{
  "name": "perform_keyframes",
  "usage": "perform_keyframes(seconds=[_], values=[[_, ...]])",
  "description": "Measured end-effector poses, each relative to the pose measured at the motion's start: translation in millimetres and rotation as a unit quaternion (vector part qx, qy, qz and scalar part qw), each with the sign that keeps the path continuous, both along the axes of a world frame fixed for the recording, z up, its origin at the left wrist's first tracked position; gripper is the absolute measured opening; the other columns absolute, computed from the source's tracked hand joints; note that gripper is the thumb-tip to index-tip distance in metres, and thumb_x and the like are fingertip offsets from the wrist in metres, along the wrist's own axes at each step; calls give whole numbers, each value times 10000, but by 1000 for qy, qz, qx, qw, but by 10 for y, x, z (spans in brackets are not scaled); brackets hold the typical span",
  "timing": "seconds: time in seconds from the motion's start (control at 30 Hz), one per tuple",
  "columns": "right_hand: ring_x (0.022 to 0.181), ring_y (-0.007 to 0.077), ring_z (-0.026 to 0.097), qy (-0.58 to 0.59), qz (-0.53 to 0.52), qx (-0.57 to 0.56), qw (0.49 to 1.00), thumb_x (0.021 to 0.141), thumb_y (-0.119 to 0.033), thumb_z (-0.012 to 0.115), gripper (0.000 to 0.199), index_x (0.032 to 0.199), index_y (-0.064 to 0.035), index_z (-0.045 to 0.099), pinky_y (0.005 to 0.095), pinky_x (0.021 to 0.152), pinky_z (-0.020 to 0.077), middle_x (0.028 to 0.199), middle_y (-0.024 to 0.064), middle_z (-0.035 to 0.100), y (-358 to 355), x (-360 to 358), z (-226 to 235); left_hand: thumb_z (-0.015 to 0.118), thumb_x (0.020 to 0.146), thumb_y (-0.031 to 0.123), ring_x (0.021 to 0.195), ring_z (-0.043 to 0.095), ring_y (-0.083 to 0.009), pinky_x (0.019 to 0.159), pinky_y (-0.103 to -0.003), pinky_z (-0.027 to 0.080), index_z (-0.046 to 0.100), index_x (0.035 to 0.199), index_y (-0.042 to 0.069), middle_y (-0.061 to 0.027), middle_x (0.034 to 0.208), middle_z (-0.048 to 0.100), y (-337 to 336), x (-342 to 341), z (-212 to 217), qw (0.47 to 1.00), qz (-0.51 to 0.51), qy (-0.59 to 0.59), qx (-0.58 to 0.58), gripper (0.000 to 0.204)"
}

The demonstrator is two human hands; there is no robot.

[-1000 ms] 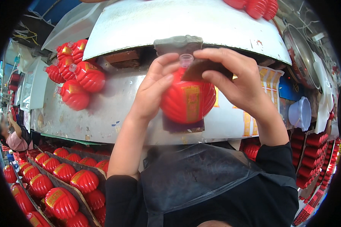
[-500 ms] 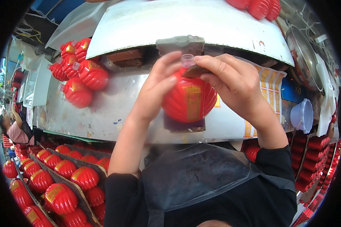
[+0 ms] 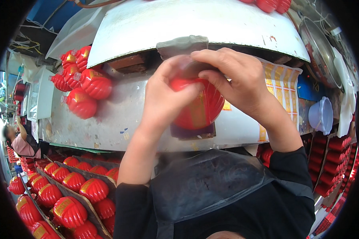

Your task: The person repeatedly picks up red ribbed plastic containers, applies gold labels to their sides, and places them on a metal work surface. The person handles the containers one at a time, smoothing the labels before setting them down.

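A round, ribbed red plastic bottle [image 3: 209, 105] with a gold label stands upright in front of me on a dark block [image 3: 193, 133]. My left hand [image 3: 159, 95] is closed round its shoulder and neck from the left, fingers blurred. Between the thumb and fingers of my right hand [image 3: 241, 75] is a thin, dark, flat piece [image 3: 197, 69], held across the top of the bottle. The bottle's clear neck is hidden behind my hands and that piece. Just beyond them sits a grey lump [image 3: 181, 46] at the edge of a white board.
Several red bottles [image 3: 93, 83] lie at the left of the metal worktop [image 3: 119, 103]. Sheets of gold labels [image 3: 281, 93] lie to the right, near a pale blue bucket [image 3: 321, 115]. The white board [image 3: 187, 20] spans the back. Racks of red bottles [image 3: 70, 211] stand lower left.
My left hand has closed in round the bottle's neck, where it was looser before. My right hand and the dark flat piece have shifted slightly left, and the neck is now covered.
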State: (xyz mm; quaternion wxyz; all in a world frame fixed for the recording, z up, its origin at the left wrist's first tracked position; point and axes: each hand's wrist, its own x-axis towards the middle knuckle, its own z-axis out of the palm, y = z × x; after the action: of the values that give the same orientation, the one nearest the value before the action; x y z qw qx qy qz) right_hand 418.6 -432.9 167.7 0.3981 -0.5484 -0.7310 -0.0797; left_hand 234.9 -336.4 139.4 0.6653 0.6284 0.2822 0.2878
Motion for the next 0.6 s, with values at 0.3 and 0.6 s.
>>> perform_keyframes(seconds=[0.3,0.6], values=[[972,278,759,-29,144,83,986,812,-73,775,182,993,-75,757,377,797,618,1077,105,758,-404,-453,-408,663,1029,84,1103,693,-185,994,-326,568,568,1408,-9,-144,1213,719,324,-1,-27,995,10,-43,-92,402],[1000,318,748,30,131,95,986,782,-38,779,250,1031,-41,755,408,805,609,1113,137,748,-387,-502,-494,633,1076,172,1066,691,-175,965,-330,575,617,1236,15,-147,1174,724,141,-41,-70,984,21,-137,-115,225]])
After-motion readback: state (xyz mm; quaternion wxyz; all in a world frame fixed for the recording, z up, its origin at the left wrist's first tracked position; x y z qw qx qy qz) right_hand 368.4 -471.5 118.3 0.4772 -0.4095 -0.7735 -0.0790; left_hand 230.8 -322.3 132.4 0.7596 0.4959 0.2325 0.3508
